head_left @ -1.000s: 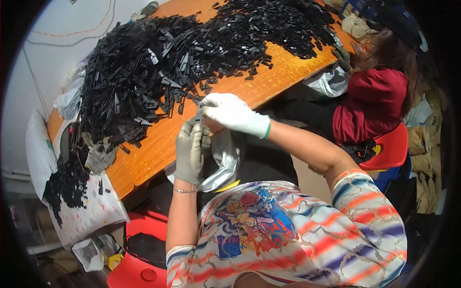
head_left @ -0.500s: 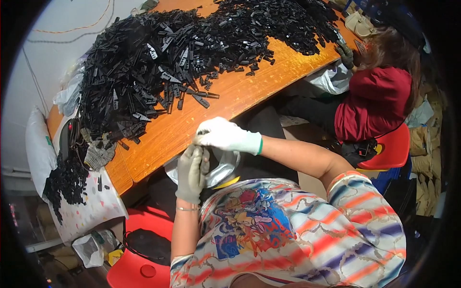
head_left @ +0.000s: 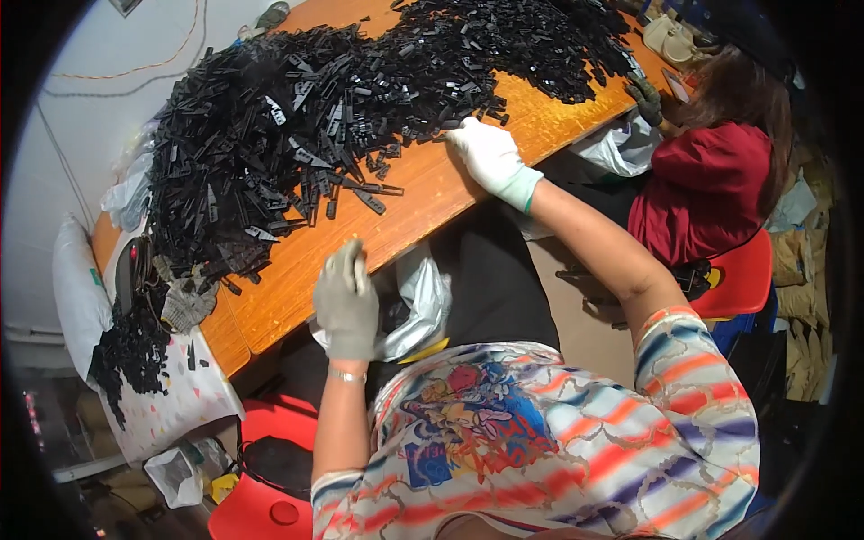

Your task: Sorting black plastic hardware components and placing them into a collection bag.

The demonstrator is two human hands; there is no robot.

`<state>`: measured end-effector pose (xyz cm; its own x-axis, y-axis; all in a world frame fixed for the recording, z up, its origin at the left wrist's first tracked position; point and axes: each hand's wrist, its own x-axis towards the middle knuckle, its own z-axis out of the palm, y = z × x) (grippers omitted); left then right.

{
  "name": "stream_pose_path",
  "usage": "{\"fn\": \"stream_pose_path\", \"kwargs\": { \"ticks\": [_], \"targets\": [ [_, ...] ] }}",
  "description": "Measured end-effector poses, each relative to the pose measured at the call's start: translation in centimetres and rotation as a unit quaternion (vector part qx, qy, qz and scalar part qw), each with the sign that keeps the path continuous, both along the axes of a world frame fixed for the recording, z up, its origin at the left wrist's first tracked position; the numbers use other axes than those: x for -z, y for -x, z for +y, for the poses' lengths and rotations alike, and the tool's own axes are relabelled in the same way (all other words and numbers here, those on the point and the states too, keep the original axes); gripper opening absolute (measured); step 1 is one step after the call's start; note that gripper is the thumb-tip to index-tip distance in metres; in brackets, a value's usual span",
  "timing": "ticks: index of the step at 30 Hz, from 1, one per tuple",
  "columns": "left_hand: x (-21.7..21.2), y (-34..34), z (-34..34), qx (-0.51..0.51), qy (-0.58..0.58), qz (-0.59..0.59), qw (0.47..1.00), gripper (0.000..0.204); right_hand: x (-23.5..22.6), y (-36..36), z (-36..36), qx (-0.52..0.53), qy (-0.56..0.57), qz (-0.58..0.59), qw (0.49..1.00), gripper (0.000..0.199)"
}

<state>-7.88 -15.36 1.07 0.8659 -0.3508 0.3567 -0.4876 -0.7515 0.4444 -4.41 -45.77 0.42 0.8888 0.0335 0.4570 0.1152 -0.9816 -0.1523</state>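
My left hand [head_left: 346, 301], in a grey glove, is raised between my body and the table's front edge. Its fingers point up, slightly bent and a little apart, and nothing shows in them. My right hand [head_left: 490, 160], in a white glove with a green cuff, is over the tabletop at the near edge of a large pile of black plastic pieces [head_left: 261, 135]. Its fingers are curled down beside the pieces, and the tips are mostly hidden. Many pieces are long and narrow, like clips; a few stray ones lie in front of the pile.
An orange-brown wooden table [head_left: 432, 198] curves across the view. A silvery-white bag [head_left: 423, 292] hangs by my lap. At the left are a grey knitted glove [head_left: 189, 304], a white sack [head_left: 79, 279] and a red chair [head_left: 270, 423]. A co-worker in a dark red top [head_left: 711, 189] sits at the right.
My hands were together above my lap. The right has moved away, forward and to the right, to the pile's edge; the left has shifted slightly left and its fingers have parted.
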Motion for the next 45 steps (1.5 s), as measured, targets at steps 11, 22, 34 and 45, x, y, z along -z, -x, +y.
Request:
{"fn": "stream_pose_path", "kwargs": {
  "ticks": [11,22,34,45],
  "targets": [
    [-0.7,-6.3,-6.2,-0.06,-0.091,0.056,0.992,0.032,0.4,-0.5,0.3,0.031,-0.088,0.048,0.994,0.008],
    [0.6,-5.9,-2.2,-0.058,0.135,0.152,0.977,0.032,-2.1,3.1,5.5,0.002,-0.381,0.175,0.908,0.018],
    [-0.5,-1.2,-2.1,0.105,0.597,0.462,0.648,0.03,-3.3,3.9,14.3,-0.092,-0.407,0.035,0.908,0.02],
    [-0.1,-1.7,-2.7,0.064,0.612,0.414,0.671,0.025,-5.7,3.6,13.5,-0.062,-0.594,0.161,0.786,0.026]
  ]
}}
